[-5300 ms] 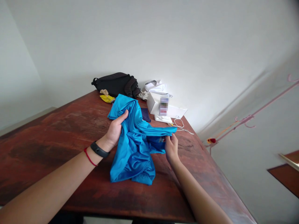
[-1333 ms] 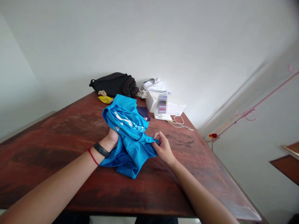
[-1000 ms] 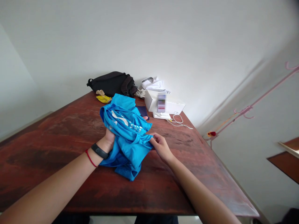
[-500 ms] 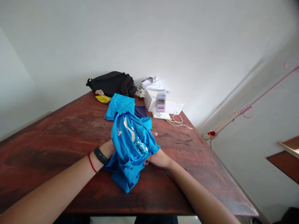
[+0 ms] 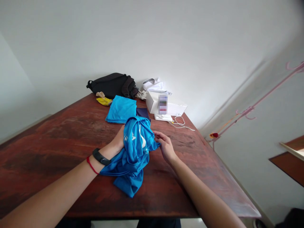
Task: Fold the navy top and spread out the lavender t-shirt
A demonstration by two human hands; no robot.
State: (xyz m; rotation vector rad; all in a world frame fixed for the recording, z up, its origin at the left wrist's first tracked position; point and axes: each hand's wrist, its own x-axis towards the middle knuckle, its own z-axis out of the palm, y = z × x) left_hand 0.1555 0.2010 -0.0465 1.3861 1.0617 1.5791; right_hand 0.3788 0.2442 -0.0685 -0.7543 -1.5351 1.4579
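Note:
A crumpled blue T-shirt with white print is bunched up between my hands, its lower folds trailing on the table. My left hand, below a black wristband, grips the shirt from the left; cloth hides its fingers. At the shirt's right edge, my right hand has its fingers bent around a small corner of the fabric. Just beyond lies a flat, folded light-blue cloth, beside a dark navy folded cloth.
At the back of the wooden table lie a black bag, a yellow item and a white box. A phone stands on a white base near a loose cable. A pink hook rack is at right.
My right hand has come out from under the shirt to its right edge. The shirt is bunched more tightly, and its upper part has shifted right, uncovering more of the folded light-blue cloth.

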